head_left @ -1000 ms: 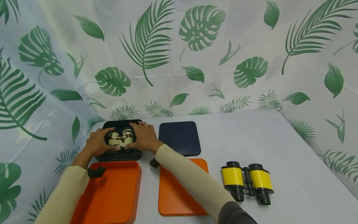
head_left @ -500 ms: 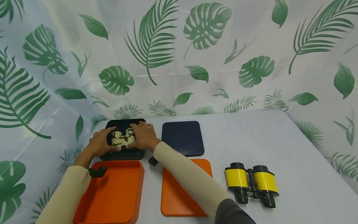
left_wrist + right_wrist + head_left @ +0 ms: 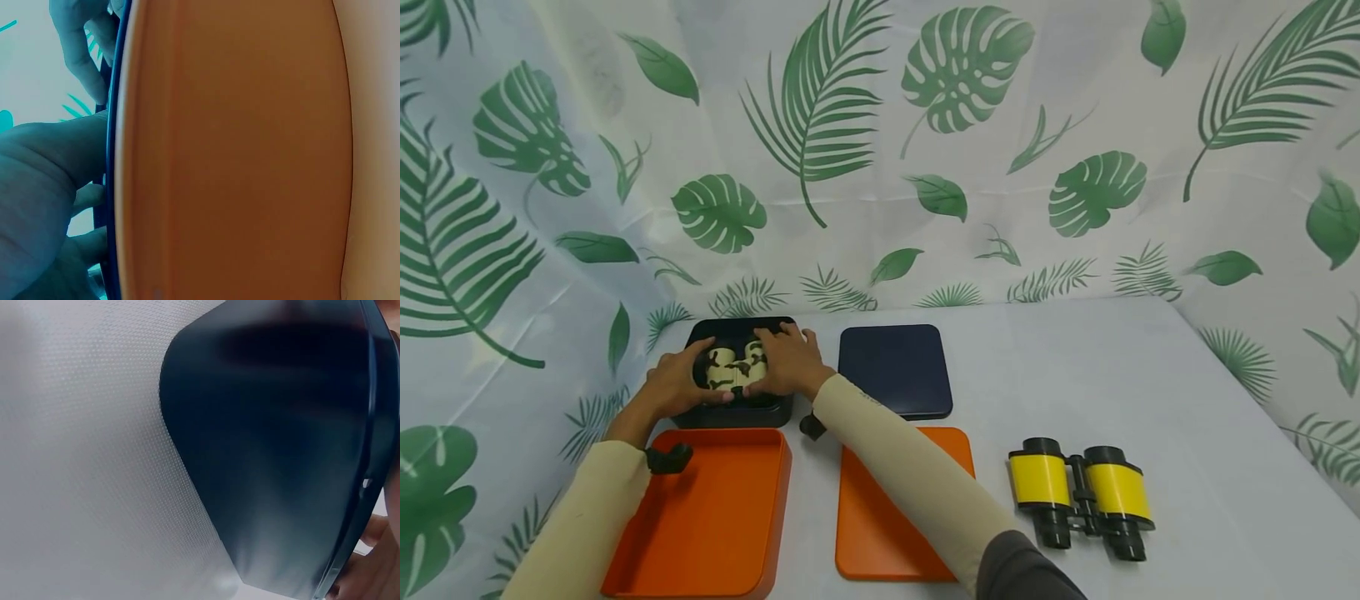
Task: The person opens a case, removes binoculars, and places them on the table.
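Observation:
Small camouflage binoculars [image 3: 737, 372] lie inside the dark box [image 3: 732, 415] at the back left of the table. My left hand [image 3: 673, 382] grips their left side, thumb at the near end and fingers at the far end. On the right side my right hand [image 3: 790, 362] holds them in the same way. In the left wrist view the orange box wall [image 3: 250, 150] hides most of the grip. The dark box wall [image 3: 269, 444] fills much of the right wrist view, and part of a hand [image 3: 375, 569] shows at its edge.
An orange box [image 3: 715, 517] stands in front of the dark one. A navy lid [image 3: 895, 367] and an orange lid [image 3: 880, 533] lie to the right, the orange one partly under my right forearm. Yellow and black binoculars [image 3: 1040, 482] rest farther right. A leaf-print curtain [image 3: 850, 208] backs the table.
The head view has shifted slightly, so everything appears a little farther right. Both hands stay on the camouflage binoculars with hardly any movement.

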Demonstrator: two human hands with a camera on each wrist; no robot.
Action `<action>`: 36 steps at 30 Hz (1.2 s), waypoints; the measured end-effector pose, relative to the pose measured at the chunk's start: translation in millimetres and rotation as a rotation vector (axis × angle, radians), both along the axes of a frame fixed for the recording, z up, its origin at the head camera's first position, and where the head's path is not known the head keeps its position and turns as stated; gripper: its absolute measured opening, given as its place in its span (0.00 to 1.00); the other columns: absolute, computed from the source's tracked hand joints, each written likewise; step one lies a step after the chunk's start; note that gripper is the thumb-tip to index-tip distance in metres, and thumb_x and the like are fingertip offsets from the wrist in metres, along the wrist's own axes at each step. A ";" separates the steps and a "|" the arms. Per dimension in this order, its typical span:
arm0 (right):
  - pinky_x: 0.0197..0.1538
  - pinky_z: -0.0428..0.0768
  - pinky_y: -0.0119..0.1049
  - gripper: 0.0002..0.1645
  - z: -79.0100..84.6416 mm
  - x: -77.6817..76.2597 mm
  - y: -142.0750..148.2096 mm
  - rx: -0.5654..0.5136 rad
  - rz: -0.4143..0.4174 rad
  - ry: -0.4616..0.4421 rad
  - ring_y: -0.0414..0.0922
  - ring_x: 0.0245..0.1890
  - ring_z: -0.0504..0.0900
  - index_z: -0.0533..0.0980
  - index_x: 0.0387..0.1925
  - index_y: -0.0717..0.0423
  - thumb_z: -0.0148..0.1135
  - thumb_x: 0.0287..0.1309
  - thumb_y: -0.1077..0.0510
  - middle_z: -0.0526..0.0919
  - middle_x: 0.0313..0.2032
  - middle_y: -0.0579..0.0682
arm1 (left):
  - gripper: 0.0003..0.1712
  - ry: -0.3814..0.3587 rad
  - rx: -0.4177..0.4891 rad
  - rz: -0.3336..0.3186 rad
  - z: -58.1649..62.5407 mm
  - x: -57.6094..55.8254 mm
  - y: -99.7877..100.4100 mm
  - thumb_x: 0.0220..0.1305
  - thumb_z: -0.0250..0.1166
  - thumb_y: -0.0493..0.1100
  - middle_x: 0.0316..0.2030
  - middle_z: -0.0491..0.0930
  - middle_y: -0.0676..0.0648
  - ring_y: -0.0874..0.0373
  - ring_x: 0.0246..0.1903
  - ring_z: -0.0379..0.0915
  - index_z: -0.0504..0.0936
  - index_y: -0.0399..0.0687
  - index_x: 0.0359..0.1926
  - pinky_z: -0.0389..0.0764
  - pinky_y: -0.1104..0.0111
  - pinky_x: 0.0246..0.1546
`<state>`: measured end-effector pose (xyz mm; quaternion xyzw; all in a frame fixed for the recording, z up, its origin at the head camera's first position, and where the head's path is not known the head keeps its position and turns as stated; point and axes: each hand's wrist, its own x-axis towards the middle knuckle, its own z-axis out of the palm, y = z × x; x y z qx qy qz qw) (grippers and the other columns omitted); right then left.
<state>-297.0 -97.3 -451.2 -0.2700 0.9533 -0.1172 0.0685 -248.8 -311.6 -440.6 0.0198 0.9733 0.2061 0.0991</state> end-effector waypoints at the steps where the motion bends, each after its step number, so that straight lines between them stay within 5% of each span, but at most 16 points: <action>1: 0.82 0.59 0.55 0.63 0.2 0.1 0.1 -0.002 -0.004 0.000 0.49 0.84 0.55 0.55 0.84 0.39 0.72 0.56 0.24 0.74 0.76 0.44 | 0.64 0.003 0.002 0.000 -0.2 -0.1 0.1 0.60 0.79 0.60 0.73 0.67 0.23 0.21 0.70 0.57 0.52 0.40 0.84 0.60 0.26 0.65; 15: 0.81 0.60 0.55 0.64 -7.0 -1.8 0.0 -0.060 -0.039 0.030 0.46 0.83 0.60 0.57 0.84 0.35 0.74 0.53 0.23 0.74 0.76 0.41 | 0.65 0.094 0.034 0.016 -6.3 -1.6 -3.6 0.57 0.82 0.59 0.67 0.75 0.24 0.24 0.67 0.68 0.56 0.41 0.83 0.61 0.25 0.64; 36: 0.81 0.59 0.55 0.65 8.4 5.5 12.9 -0.206 -0.051 0.077 0.47 0.83 0.60 0.55 0.84 0.32 0.78 0.52 0.26 0.72 0.77 0.45 | 0.65 0.266 0.078 0.037 9.0 10.6 2.4 0.55 0.83 0.58 0.63 0.78 0.24 0.22 0.69 0.60 0.56 0.43 0.84 0.55 0.25 0.61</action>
